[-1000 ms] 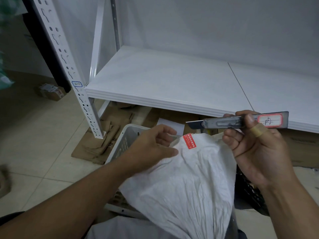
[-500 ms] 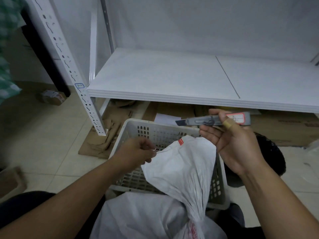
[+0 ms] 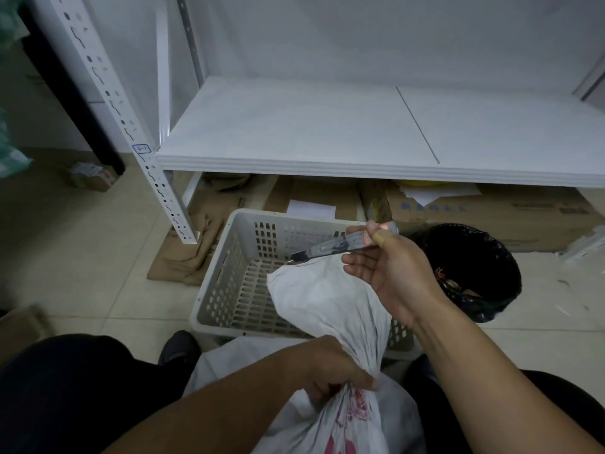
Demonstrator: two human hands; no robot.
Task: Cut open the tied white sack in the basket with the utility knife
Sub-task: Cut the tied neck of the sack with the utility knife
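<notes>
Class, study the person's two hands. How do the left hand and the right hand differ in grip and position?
The left hand grips the white sack at its gathered neck; the right hand pinches the utility knife. The left hand is low, near the body; the right hand is higher, over the basket. Only the right hand wears a tan bandage. Both hold something.

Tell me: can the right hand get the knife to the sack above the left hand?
Likely yes: the right hand holds the utility knife just over the sack's top, nothing between; the left hand grips lower.
</notes>
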